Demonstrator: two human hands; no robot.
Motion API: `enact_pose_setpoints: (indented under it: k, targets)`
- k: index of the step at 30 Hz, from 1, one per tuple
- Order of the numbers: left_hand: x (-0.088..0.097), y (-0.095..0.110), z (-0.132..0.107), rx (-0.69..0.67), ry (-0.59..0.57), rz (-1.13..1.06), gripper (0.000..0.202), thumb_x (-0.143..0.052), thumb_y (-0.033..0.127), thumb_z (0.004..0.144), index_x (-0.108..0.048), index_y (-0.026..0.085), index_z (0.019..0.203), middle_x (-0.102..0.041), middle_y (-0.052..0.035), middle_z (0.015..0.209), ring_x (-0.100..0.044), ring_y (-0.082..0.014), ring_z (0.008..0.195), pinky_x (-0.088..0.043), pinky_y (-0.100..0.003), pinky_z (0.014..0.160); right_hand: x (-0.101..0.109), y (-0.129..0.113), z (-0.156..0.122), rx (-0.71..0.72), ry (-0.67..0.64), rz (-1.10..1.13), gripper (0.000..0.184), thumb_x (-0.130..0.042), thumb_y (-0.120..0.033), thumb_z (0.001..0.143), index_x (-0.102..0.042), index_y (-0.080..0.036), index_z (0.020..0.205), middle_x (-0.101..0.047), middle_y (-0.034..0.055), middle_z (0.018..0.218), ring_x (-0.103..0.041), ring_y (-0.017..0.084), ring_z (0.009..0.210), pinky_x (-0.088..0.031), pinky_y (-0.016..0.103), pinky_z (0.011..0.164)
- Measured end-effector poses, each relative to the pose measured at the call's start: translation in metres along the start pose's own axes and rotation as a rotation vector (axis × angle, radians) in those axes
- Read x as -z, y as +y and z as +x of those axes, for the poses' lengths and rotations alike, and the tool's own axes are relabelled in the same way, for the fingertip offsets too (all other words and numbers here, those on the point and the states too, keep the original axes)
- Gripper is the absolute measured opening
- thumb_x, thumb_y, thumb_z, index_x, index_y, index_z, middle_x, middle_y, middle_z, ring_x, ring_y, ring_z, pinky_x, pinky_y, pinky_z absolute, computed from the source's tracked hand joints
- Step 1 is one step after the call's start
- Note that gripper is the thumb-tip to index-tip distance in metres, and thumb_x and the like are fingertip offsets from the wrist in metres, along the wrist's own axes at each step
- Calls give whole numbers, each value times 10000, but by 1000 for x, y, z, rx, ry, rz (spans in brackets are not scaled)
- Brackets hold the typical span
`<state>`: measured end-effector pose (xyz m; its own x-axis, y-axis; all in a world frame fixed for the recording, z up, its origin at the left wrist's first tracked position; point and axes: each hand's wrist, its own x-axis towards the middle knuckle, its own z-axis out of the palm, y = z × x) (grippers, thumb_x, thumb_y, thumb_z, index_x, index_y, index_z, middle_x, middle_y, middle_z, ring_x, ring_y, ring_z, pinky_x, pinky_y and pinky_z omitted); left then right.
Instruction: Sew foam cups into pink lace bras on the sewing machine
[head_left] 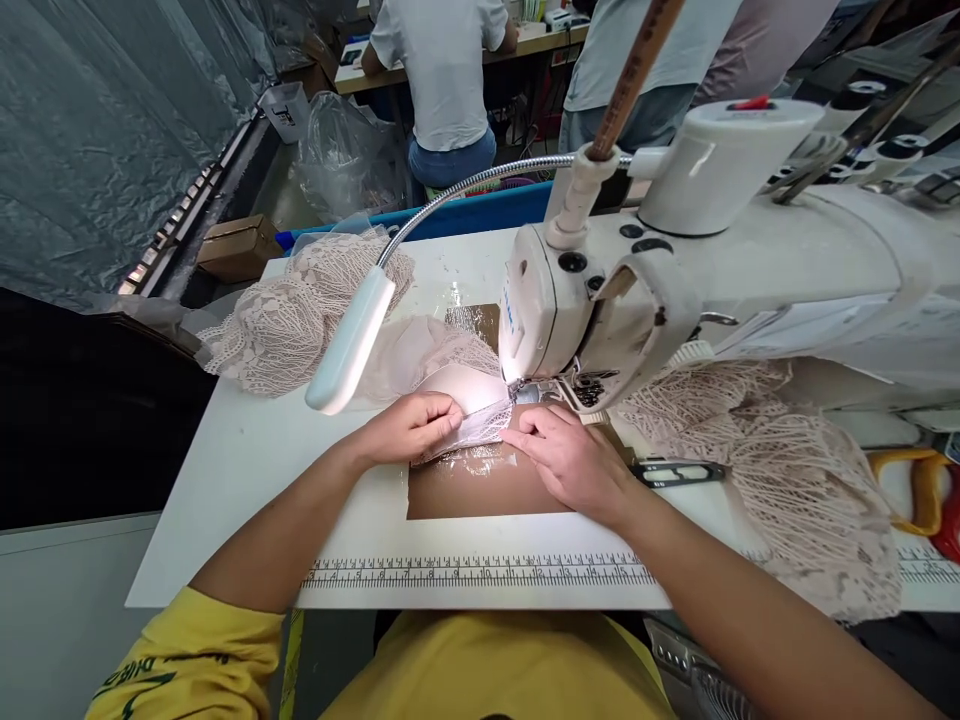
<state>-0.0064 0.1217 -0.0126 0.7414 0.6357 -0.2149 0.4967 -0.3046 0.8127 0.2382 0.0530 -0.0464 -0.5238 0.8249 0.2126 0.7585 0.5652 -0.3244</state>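
Both hands (pixel 487 440) pinch soft, openwork lace (pixel 480 420) beneath a glossy sewing machine (pixel 600 310).

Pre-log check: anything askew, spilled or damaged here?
Nothing spilled or damaged. One quirk: the right lace pile drapes over the ruler strip at the table's front edge, hiding its marks. Left hand grips, right hand presses the lace piece.

Openwork lace cloth (pixel 480 425), glossy white plastic lamp (pixel 351 342), worn painted-metal sewing machine (pixel 600 300), smooth matt tabletop (pixel 247 470).
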Motion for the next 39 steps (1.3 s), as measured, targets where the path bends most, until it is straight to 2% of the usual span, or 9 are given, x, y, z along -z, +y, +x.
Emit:
enact_pose_setpoints:
  k: [5, 8, 10, 12, 16, 21, 24, 29, 39]
  targets:
    - [4, 11, -5, -127, -123, 166, 230, -459, 315, 936, -598, 154, 847, -610, -36, 831, -537, -130, 755, -417, -218, 708, -2, 1, -1, -10, -5, -23, 404, -451, -41, 846, -667, -213, 1141, -613, 51, 939, -474, 154, 760, -297, 260, 554]
    - [6, 21, -12, -110, -186, 162, 205, -486, 290, 930, -630, 166, 1006, -651, -59, 963, -580, -141, 814, -435, -210, 713, -1, 0, 0, -37, -2, -61, 423, -451, -30, 835, -662, -216, 1151, -611, 53, 937, -478, 163, 779, -306, 264, 564]
    - [8, 26, -14, -101, -209, 142, 212, -478, 272, 935, -630, 169, 1041, -658, -56, 967, -592, -135, 795, -444, -203, 686, -1, 0, 1, -64, -6, -82, 434, -450, -26, 828, -659, -215, 1158, -606, 56, 926, -478, 167, 784, -306, 269, 563]
    - [8, 29, -12, -143, -162, 160, 225, -450, 254, 946, -628, 159, 1048, -660, -61, 950, -601, -136, 798, -458, -210, 703, 0, -1, 2, -86, -16, -93, 437, -449, -32, 825, -658, -218, 1161, -603, 56, 914, -476, 168, 776, -296, 273, 551]
    - [0, 20, 6, -305, 42, 384, 271, -417, 240, 952, -622, 144, 1101, -655, -110, 1047, -590, -196, 965, -463, -304, 859, 2, -1, 3, -82, -23, -105, 451, -446, -27, 799, -667, -215, 1144, -597, 53, 883, -466, 161, 730, -267, 283, 537]
    - [-17, -1, 23, -438, 81, 638, 353, -451, 304, 945, -575, 177, 1250, -574, -119, 1314, -512, -263, 1154, -399, -427, 978, 6, -3, 1, -64, 6, -153, 422, -462, -30, 764, -688, -195, 1079, -596, 52, 853, -423, 156, 662, -245, 301, 556]
    - [-23, -5, 22, -444, 90, 701, 383, -450, 322, 947, -555, 172, 1283, -562, -119, 1340, -496, -273, 1166, -385, -444, 978, 8, -5, 0, -69, 24, -167, 422, -457, -19, 752, -692, -199, 1053, -593, 44, 835, -401, 153, 641, -243, 304, 568]
    - [-25, 2, 18, -425, 86, 735, 399, -443, 327, 947, -552, 149, 1287, -537, -107, 1372, -478, -282, 1164, -376, -438, 968, 9, -6, 2, -101, 33, -194, 449, -451, -2, 734, -693, -202, 1054, -612, 43, 860, -408, 153, 644, -254, 305, 575]
    - [-25, 2, 19, -390, 145, 718, 387, -443, 332, 944, -577, 158, 1261, -552, -127, 1344, -503, -286, 1108, -392, -447, 937, -1, 3, 1, -251, -27, -257, 573, -486, -38, 777, -590, -311, 1270, -623, 64, 1000, -505, 189, 778, -310, 298, 638]
